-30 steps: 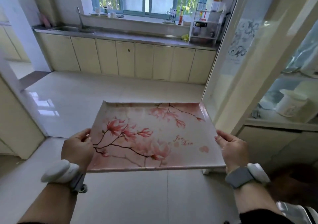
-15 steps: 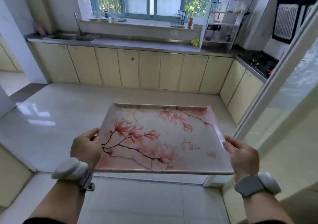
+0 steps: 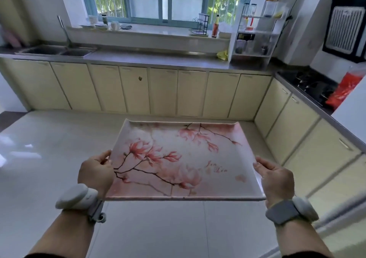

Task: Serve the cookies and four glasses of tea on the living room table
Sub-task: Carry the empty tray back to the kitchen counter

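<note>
Tray (image 3: pixel 198 158), pink with a flower print, bare, held level at lower centre of the frame above the tiled floor (image 3: pixel 59 138). Gripped at its left edge by the left hand (image 3: pixel 96 173), fingers curled under and thumb on the rim; gripped likewise at its right edge by the right hand (image 3: pixel 275 180). Farther up the frame, cream cabinets (image 3: pixel 138 91) under a grey bench (image 3: pixel 158 60), sink (image 3: pixel 57 50) at upper left, window (image 3: pixel 164 0) at top, rack (image 3: pixel 255 33) at upper right.

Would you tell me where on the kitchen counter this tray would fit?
The counter is bare between the sink and the yellow cloth. Crowded: the rack in the right corner and the windowsill.
</note>
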`<state>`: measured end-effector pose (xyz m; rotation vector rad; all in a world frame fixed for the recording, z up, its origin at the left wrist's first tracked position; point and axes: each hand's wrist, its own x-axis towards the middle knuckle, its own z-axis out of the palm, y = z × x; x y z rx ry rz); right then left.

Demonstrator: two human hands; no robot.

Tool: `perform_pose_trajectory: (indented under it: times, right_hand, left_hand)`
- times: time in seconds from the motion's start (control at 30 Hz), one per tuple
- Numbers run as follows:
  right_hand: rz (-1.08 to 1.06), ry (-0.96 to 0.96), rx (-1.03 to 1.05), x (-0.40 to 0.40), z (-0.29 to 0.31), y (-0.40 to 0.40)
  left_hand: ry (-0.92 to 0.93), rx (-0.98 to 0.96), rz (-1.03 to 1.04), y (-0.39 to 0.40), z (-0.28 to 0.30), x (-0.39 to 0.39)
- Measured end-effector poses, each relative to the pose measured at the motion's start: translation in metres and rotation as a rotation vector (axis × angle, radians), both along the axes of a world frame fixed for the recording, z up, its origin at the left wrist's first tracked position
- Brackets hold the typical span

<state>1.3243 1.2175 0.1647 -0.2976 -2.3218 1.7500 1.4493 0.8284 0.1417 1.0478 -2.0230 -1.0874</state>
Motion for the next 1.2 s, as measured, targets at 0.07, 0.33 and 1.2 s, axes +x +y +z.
perform_pose_trajectory:
  times: [0.07,0.33,1.2]
  right_hand:
    - [0.012,0.01,-0.001,-0.053,0.006,-0.017]
    - [0.046,0.012,0.002,-0.207,0.0,-0.085]
    - [-0.067,0.025,-0.085,-0.704,-0.005,-0.265]
  left_hand:
    - [0.012,-0.037,0.036,-0.014,0.003,-0.048]
    - [-0.014,0.003,0.035,-0.081,0.0,-0.187]
    - [0.049,0.041,-0.118,-0.268,0.012,-0.724]
